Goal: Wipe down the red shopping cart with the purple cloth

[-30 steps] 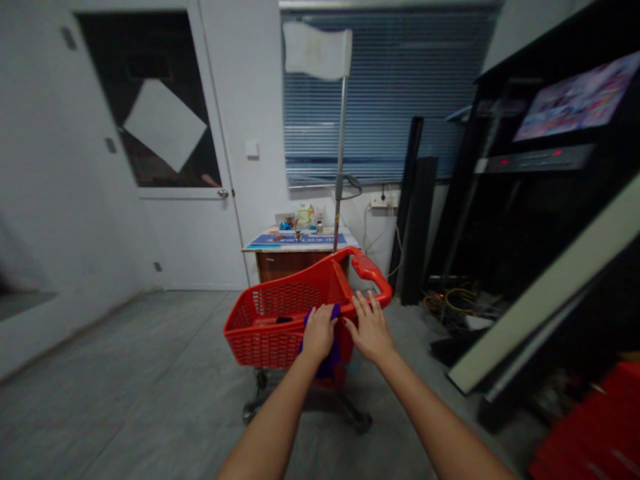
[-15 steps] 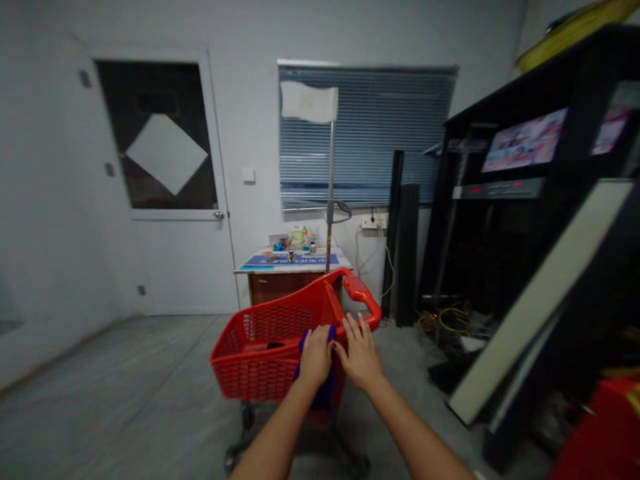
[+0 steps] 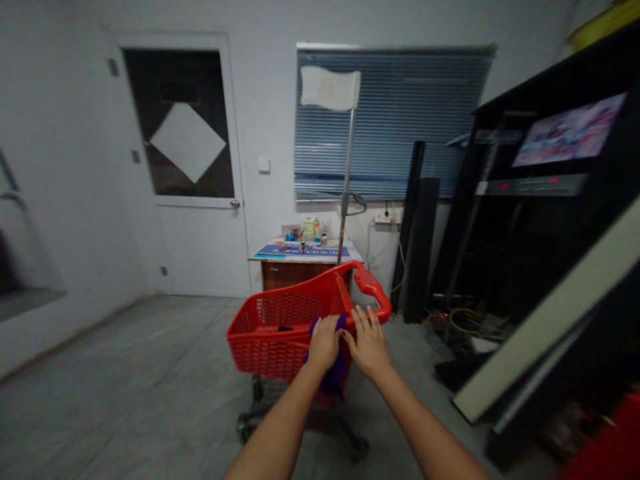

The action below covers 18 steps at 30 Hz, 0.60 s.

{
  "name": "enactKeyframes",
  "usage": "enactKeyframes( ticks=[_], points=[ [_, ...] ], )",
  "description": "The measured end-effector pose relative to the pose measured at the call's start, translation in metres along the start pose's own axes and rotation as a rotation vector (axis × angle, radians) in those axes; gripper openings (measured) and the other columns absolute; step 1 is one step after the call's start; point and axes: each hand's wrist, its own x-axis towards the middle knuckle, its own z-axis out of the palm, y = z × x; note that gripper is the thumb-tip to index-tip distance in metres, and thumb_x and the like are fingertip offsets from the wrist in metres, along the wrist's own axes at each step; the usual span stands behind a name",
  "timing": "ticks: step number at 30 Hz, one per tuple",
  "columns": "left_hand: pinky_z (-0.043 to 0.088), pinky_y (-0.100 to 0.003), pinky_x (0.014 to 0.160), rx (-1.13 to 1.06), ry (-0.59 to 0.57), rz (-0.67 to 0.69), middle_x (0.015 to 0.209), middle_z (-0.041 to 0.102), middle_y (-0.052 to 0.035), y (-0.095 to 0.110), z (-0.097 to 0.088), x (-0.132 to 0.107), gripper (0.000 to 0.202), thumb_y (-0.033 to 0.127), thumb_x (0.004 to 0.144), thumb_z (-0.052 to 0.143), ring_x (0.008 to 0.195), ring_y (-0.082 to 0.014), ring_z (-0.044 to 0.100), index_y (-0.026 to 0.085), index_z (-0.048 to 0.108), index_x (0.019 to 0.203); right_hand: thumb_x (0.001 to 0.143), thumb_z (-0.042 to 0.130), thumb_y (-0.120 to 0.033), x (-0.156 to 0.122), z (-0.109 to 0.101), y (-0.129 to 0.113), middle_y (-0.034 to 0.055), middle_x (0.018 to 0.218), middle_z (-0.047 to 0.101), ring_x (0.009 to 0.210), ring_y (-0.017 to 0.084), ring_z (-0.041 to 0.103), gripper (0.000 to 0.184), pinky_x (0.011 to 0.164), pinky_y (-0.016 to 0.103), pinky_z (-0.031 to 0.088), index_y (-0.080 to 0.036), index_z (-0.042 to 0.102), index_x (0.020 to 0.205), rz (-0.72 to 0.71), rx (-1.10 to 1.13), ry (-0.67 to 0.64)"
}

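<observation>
A red plastic shopping cart [image 3: 270, 357] with basket-like sides stands in front of me on dark wheels. My left hand [image 3: 325, 341] is closed over a purple cloth [image 3: 334, 381] at the cart's near upper edge, and part of the cloth hangs down the outside. My right hand [image 3: 371, 343] rests against the rim close to the cart's handle [image 3: 370, 281], its fingers extended and apart. The two hands are side by side, thumbs near each other. A small dark item [image 3: 285, 329] shows inside the basket; its kind is unclear.
Behind the cart is a small table [image 3: 257, 257] with bottles and other items, beside a pole bearing a white flag [image 3: 330, 88]. To the right, a pale plank [image 3: 545, 313] leans near a black rack, with loose cables [image 3: 463, 319] on the floor. A white door [image 3: 200, 253] is at left.
My view has turned slightly left, so the room sits further right in the picture. Both hands stay at the same places on the cart, the left one still on the purple cloth.
</observation>
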Motion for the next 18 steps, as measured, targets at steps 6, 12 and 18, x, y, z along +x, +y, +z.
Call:
enactKeyframes(
  ticks=[6,12,18],
  points=[
    [0.028,-0.047,0.113,0.022,0.009,-0.047,0.128,0.061,-0.0103,-0.031,-0.009,-0.015,0.037,0.016,0.091,0.045,0.121,-0.0208,0.053,0.017,0.052,0.128,0.094,0.039,-0.042,0.011,-0.018,0.033,0.0084,0.15,0.037,0.142,0.027,0.021,0.054,0.115,0.048,0.017,-0.014,0.046,0.139,-0.037,-0.083,0.011],
    [0.027,-0.049,0.114,0.082,0.017,-0.079,0.132,0.059,-0.0112,-0.038,-0.012,-0.023,0.039,0.015,0.092,0.045,0.128,-0.0226,0.048,0.017,0.051,0.13,0.093,0.039,-0.046,0.012,-0.013,0.038,0.0104,0.144,0.045,0.142,0.031,0.017,0.055,0.115,0.051,0.016,-0.011,0.051,0.134,-0.039,-0.07,0.056],
    [0.026,-0.049,0.114,-0.021,-0.021,0.014,0.141,0.052,-0.0094,0.005,-0.008,-0.001,0.042,0.018,0.094,0.042,0.135,-0.0239,0.04,0.017,0.045,0.136,0.093,0.039,-0.047,0.011,-0.012,0.015,0.0103,0.146,0.044,0.143,0.032,0.014,0.058,0.115,0.052,0.015,-0.01,0.049,0.136,-0.007,-0.029,0.042]
  ],
)
